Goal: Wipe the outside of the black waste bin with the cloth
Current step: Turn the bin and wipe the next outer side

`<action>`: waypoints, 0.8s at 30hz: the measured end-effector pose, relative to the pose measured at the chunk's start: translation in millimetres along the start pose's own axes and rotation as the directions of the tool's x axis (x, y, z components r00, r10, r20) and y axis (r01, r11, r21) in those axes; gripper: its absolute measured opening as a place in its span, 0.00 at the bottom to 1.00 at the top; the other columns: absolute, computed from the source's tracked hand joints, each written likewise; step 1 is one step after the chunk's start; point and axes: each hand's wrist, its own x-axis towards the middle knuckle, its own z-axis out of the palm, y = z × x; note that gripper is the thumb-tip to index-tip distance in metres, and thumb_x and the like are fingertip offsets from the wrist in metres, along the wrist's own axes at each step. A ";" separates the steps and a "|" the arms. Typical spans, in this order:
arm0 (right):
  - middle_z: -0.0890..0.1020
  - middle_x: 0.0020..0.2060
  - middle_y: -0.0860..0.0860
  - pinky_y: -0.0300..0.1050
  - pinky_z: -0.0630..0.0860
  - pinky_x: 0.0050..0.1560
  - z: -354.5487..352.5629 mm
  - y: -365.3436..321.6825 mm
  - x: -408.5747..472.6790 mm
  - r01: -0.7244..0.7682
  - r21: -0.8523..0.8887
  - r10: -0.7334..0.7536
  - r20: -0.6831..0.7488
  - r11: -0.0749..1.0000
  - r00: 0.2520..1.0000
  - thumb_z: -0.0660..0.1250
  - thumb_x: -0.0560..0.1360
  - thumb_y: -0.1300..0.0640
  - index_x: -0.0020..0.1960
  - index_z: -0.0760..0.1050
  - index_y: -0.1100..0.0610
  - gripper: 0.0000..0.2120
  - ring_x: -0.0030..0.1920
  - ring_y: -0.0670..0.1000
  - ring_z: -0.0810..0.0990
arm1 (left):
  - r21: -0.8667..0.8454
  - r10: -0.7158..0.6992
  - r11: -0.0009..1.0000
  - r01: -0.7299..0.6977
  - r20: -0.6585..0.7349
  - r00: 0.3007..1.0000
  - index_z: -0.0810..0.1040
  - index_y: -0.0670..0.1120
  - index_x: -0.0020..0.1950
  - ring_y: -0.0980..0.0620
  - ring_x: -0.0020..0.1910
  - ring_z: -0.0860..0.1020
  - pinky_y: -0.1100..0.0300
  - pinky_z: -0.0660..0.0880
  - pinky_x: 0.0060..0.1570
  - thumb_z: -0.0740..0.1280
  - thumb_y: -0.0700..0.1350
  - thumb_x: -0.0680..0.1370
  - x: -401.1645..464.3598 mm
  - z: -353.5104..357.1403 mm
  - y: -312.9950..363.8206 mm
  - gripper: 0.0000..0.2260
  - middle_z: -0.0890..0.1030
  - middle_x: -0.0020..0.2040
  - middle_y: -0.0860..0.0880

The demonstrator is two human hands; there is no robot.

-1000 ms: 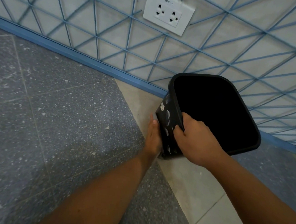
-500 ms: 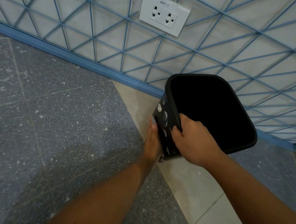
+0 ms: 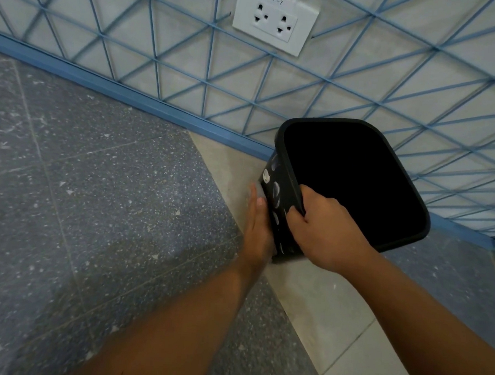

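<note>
My right hand clamps the near rim of the black plastic waste bin, tilting it at two o'clock so its patterned side faces my left hand, pressed flat there over a pale cloth. The blue skirting crowds the far side; open floor lies at nine o'clock.
</note>
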 end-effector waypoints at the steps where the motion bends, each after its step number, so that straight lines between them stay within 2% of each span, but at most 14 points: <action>1: 0.78 0.34 0.50 0.55 0.81 0.39 0.2 -0.4 -0.3 -0.001 -0.003 0.001 -0.001 1.000 1.000 0.58 0.78 0.50 0.51 0.70 0.51 0.06 0.34 0.51 0.80 | -0.037 -0.023 0.999 0.023 0.007 1.000 0.50 0.48 0.87 0.47 0.87 0.56 0.44 0.54 0.86 0.44 0.51 0.90 -0.9 -2.7 -1.5 0.25 0.57 0.87 0.45; 4: 0.78 0.34 0.51 0.54 0.80 0.39 0.2 -0.8 1.6 -0.008 -0.017 0.008 -0.003 1.000 1.000 0.58 0.78 0.51 0.50 0.70 0.52 0.06 0.34 0.51 0.79 | -0.197 -0.124 0.972 0.132 0.048 0.991 0.54 0.45 0.87 0.42 0.84 0.64 0.42 0.60 0.85 0.44 0.49 0.90 10.6 -4.2 6.1 0.24 0.64 0.84 0.39; 6: 0.78 0.34 0.51 0.55 0.80 0.38 0.8 -0.2 3.2 -0.013 -0.020 0.013 -0.012 1.000 1.000 0.58 0.78 0.51 0.49 0.71 0.52 0.07 0.34 0.52 0.79 | -0.287 -0.128 0.947 0.141 0.064 0.990 0.55 0.44 0.86 0.39 0.83 0.65 0.40 0.60 0.84 0.45 0.47 0.90 9.6 1.1 15.1 0.24 0.66 0.83 0.37; 8: 0.78 0.35 0.51 0.55 0.81 0.38 2.1 0.6 2.4 -0.015 -0.024 0.014 -0.018 1.000 1.000 0.58 0.78 0.50 0.50 0.71 0.52 0.07 0.34 0.52 0.79 | -0.265 -0.117 0.956 0.126 0.048 0.992 0.55 0.45 0.87 0.42 0.84 0.64 0.41 0.60 0.84 0.46 0.46 0.90 -3.4 3.4 14.2 0.23 0.65 0.84 0.40; 11: 0.78 0.36 0.51 0.55 0.81 0.39 3.0 0.2 2.1 -0.013 -0.019 0.013 -0.011 1.000 1.000 0.57 0.77 0.50 0.49 0.70 0.51 0.06 0.36 0.53 0.79 | -0.147 -0.072 0.987 0.072 0.007 0.997 0.57 0.48 0.86 0.47 0.82 0.67 0.46 0.64 0.83 0.45 0.48 0.90 -12.0 -0.9 4.4 0.23 0.66 0.83 0.44; 14: 0.78 0.35 0.51 0.55 0.81 0.38 2.8 1.2 3.1 -0.018 -0.023 0.017 -0.015 1.000 1.000 0.57 0.77 0.50 0.48 0.69 0.51 0.06 0.35 0.53 0.79 | -0.173 -0.123 0.978 0.117 -0.026 0.992 0.58 0.48 0.86 0.45 0.81 0.68 0.44 0.64 0.82 0.46 0.50 0.90 0.4 1.4 10.5 0.23 0.69 0.82 0.42; 17: 0.79 0.36 0.52 0.55 0.81 0.39 2.6 1.8 2.5 -0.018 -0.015 0.018 -0.015 1.000 1.000 0.57 0.77 0.50 0.52 0.71 0.52 0.08 0.36 0.53 0.80 | -0.159 -0.082 0.984 0.078 -0.018 0.996 0.54 0.48 0.87 0.47 0.85 0.62 0.46 0.59 0.85 0.46 0.48 0.90 -4.5 5.0 11.2 0.24 0.62 0.86 0.45; 19: 0.79 0.38 0.53 0.55 0.81 0.40 2.1 0.8 1.7 -0.018 -0.020 0.018 -0.014 1.000 1.000 0.57 0.78 0.49 0.53 0.70 0.52 0.09 0.37 0.53 0.80 | -0.143 -0.063 0.988 0.060 -0.019 0.998 0.52 0.48 0.87 0.48 0.85 0.61 0.48 0.59 0.85 0.46 0.47 0.90 -6.6 1.8 6.4 0.24 0.60 0.86 0.46; 22: 0.79 0.37 0.53 0.55 0.80 0.41 1.2 0.4 3.0 -0.015 -0.028 0.015 -0.009 0.999 1.000 0.57 0.77 0.50 0.52 0.71 0.53 0.08 0.37 0.54 0.79 | -0.175 -0.097 0.981 0.088 -0.040 0.995 0.53 0.48 0.87 0.45 0.85 0.63 0.44 0.60 0.85 0.47 0.48 0.90 4.3 1.0 8.5 0.24 0.62 0.85 0.44; 24: 0.79 0.36 0.53 0.55 0.80 0.40 0.9 1.2 3.6 -0.014 -0.035 0.014 -0.014 0.999 1.000 0.57 0.77 0.50 0.52 0.71 0.52 0.08 0.36 0.53 0.79 | -0.178 -0.081 0.981 0.074 -0.030 0.996 0.53 0.48 0.87 0.46 0.86 0.60 0.43 0.58 0.85 0.47 0.49 0.90 3.8 4.7 11.4 0.24 0.60 0.86 0.44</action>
